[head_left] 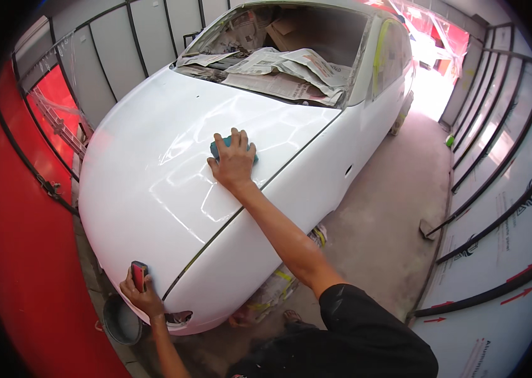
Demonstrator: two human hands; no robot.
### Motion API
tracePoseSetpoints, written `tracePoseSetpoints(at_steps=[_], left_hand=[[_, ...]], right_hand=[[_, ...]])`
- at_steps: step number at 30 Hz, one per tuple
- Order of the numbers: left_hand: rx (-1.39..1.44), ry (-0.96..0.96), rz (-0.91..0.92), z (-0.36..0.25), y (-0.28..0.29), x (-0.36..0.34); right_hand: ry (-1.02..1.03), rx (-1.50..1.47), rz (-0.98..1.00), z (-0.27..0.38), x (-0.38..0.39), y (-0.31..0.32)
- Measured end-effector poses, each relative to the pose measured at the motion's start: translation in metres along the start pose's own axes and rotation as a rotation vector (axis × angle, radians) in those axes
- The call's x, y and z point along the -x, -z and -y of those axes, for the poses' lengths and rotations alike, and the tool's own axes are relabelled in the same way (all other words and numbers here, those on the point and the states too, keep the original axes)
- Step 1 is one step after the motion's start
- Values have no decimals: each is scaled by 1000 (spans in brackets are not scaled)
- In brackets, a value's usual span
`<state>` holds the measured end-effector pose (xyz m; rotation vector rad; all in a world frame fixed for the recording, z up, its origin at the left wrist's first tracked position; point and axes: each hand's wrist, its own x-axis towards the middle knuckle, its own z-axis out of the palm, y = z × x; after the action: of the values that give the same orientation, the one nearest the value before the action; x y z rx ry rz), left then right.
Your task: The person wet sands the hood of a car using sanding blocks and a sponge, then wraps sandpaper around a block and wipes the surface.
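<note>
A red-and-dark rectangular block (139, 276) sits in the curled grip of the left hand (142, 297), near the front of the smooth, glossy white hood (175, 170). Farther right, the outstretched right hand (236, 165) spreads its grip over a teal pad (226, 144) on the hood.

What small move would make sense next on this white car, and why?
Perhaps slide the right hand a little across the white hood: it rests over a blue pad there, while the left hand holds a red-and-dark block near the hood's front end.
</note>
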<state>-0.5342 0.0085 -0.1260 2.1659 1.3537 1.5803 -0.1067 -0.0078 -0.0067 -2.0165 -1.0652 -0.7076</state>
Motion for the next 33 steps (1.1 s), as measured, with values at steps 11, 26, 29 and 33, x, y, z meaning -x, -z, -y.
tracePoseSetpoints(at_steps=[11,26,29,33], left_hand=[[40,-62,-56,3,-4,-6],[10,-27,56,-4,13,4],[-6,-79,124,-9,32,20],[-104,-264,238,11,45,14]], right_hand=[[230,-40,-12,19,-5,2],[174,-974,881,303,116,-50],[557,-705,566,269,77,-47],[728,-571,329,192,4,-38]])
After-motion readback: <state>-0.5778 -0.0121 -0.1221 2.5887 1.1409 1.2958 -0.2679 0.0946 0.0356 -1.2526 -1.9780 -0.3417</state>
